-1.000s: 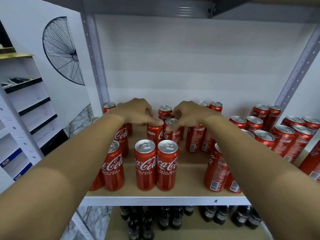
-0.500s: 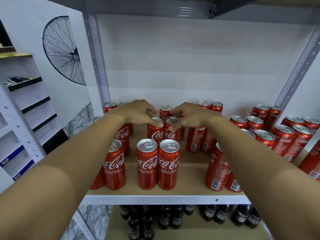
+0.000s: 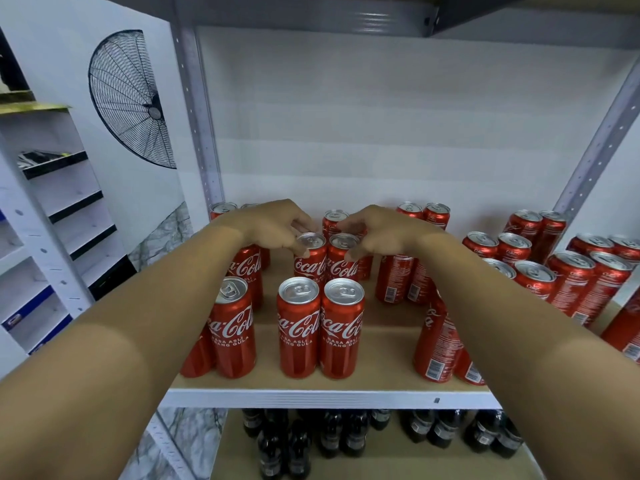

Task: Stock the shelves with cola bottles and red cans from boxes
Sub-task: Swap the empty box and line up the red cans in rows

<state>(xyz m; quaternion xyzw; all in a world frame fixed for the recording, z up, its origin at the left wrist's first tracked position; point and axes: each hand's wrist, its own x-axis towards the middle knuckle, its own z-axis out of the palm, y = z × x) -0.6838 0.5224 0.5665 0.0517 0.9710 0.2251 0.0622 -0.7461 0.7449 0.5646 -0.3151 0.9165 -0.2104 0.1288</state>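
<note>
Bare shelf (image 3: 388,344) lies open between the front can pair (image 3: 320,327) and the right-hand cans (image 3: 438,344), running back to the rear cans (image 3: 394,278). Can clusters close both flanks. Posts (image 3: 197,116) bound the opening; ample room remains above the can tops.

Shelf board (image 3: 381,362): two cans (image 3: 320,327) at front centre, two cans (image 3: 325,261) directly behind, further cans (image 3: 571,271) right; bottles (image 3: 346,434) on shelf below.

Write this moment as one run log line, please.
left hand: grips left can | right hand: grips right can | cans: upright on shelf, second row
</note>
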